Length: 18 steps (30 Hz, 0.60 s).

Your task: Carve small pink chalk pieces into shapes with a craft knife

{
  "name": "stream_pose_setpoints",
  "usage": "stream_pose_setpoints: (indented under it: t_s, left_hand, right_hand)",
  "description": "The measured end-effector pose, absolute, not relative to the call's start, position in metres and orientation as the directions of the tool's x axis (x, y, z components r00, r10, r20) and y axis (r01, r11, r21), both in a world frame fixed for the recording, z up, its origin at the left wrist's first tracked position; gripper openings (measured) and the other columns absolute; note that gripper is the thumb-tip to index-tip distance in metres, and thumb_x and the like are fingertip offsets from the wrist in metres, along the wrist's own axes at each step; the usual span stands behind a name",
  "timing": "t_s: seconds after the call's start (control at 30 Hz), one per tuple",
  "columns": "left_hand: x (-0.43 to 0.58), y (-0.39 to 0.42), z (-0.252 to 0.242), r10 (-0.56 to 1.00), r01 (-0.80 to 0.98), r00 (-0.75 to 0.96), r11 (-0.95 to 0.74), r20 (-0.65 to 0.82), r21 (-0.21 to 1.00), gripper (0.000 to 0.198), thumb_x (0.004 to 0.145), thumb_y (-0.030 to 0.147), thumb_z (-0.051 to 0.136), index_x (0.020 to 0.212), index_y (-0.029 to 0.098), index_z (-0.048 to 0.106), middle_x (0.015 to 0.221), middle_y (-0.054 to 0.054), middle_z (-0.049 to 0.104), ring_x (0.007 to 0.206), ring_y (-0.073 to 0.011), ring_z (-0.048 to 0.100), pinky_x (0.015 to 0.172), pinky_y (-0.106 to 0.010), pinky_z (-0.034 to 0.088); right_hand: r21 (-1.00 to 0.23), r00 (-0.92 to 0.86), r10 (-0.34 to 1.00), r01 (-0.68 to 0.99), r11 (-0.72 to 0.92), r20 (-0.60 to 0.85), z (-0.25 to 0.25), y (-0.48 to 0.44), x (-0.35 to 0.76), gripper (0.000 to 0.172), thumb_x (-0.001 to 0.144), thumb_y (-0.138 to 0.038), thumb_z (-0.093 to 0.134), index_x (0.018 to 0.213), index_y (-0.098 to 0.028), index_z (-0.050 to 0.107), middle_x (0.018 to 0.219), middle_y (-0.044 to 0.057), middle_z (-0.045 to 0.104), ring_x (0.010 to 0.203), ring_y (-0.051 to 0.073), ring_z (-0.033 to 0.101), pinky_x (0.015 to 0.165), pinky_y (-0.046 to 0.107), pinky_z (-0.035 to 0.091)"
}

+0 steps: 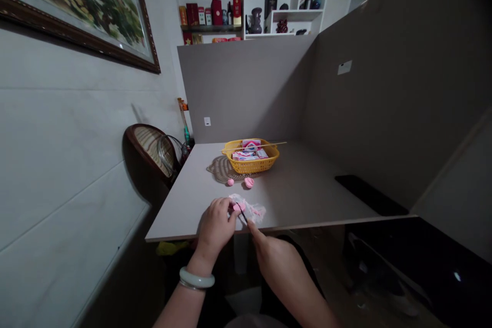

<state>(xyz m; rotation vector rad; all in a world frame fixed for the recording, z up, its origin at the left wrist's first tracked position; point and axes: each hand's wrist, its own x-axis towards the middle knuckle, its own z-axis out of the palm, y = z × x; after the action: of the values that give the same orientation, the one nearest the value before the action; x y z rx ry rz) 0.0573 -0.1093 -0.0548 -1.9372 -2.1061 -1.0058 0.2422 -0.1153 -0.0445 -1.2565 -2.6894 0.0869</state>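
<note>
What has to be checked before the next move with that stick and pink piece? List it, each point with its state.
1. Left hand grip on the pink piece: ok, pinched in the fingertips.
2. Right hand grip on the dark stick: ok, held at its lower end.
3. Stick tip against the pink piece: cannot tell, too small.
4. White netting: ok, lying on the table by the near edge.
5. Loose pink pieces: ok, on the table before the yellow basket, apart from each other.
6. Wooden skewer: ok, resting across the basket rim, away from both hands.
</note>
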Motion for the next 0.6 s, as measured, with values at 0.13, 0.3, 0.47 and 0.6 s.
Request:
stream_pose_setpoints:
  t_s: [0.13,0.3,0.47,0.6]
  left_hand:
    - [0.058,-0.109,-0.055,0.856,0.916,-0.17,-0.046,0.489,0.399,0.003,0.095,0.024,0.062,0.095,0.022,0.063,0.099,-0.005,0.07,0.101,-0.0238,0.065,0.09,-0.036,0.051]
    - [0.055,-0.107,-0.056,0.852,0.91,-0.179,-0.047,0.491,0.413,0.004,0.095,0.023,0.061,0.095,0.021,0.063,0.099,-0.006,0.07,0.1,-0.0241,0.064,0.089,-0.036,0.05]
    - [0.051,-0.106,-0.06,0.855,0.909,-0.176,-0.05,0.488,0.415,0.008,0.095,0.027,0.061,0.099,0.02,0.064,0.1,-0.007,0.07,0.099,-0.025,0.065,0.09,-0.038,0.051]
    - [0.052,-0.106,-0.06,0.859,0.907,-0.167,-0.059,0.484,0.418,0.008,0.096,0.026,0.06,0.101,0.021,0.063,0.102,-0.007,0.07,0.101,-0.0251,0.064,0.092,-0.039,0.05]
  right_hand:
    - [-0.129,-0.626,0.771,0.76,0.637,0.113,-0.049,-0.124,0.253,0.07,0.087,0.002,0.04,0.156,-0.014,0.045,0.085,0.01,0.08,0.068,0.022,0.075,0.052,0.026,0.044]
    - [-0.14,-0.615,0.776,0.764,0.63,0.141,-0.031,-0.104,0.23,0.064,0.094,-0.005,0.041,0.156,-0.019,0.046,0.092,0.011,0.081,0.077,0.023,0.077,0.057,0.025,0.045]
    - [-0.134,-0.619,0.779,0.767,0.627,0.101,-0.036,-0.118,0.241,0.068,0.09,-0.003,0.046,0.156,-0.017,0.045,0.085,0.009,0.08,0.07,0.023,0.076,0.053,0.026,0.043]
    - [-0.12,-0.609,0.787,0.778,0.617,0.093,-0.036,-0.127,0.247,0.066,0.091,-0.002,0.043,0.156,-0.017,0.046,0.085,0.009,0.08,0.07,0.022,0.075,0.054,0.026,0.044]
